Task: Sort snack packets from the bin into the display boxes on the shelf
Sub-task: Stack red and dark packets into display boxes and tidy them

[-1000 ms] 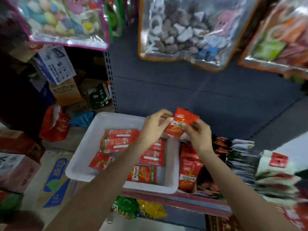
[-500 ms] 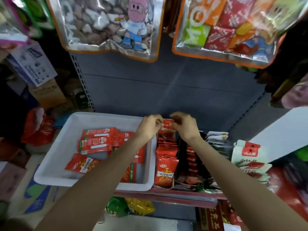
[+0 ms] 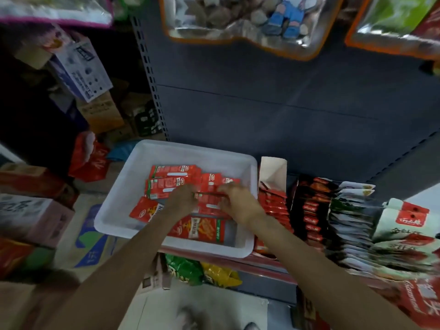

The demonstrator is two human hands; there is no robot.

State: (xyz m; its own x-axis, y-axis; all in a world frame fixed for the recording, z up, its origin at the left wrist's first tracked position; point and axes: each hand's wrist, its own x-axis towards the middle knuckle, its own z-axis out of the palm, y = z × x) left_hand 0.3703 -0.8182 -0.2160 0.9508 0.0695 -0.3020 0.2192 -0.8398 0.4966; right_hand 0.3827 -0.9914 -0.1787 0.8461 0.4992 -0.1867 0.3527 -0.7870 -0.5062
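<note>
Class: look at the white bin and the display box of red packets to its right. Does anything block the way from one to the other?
Nothing visible does. The white plastic bin sits directly beside the cardboard display box of red packets; only the bin's low right wall lies between, and both hands are over the bin.

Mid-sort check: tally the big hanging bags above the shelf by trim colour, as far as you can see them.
Orange-trimmed bags: 2
Pink-trimmed bag: 1
Total: 3
</note>
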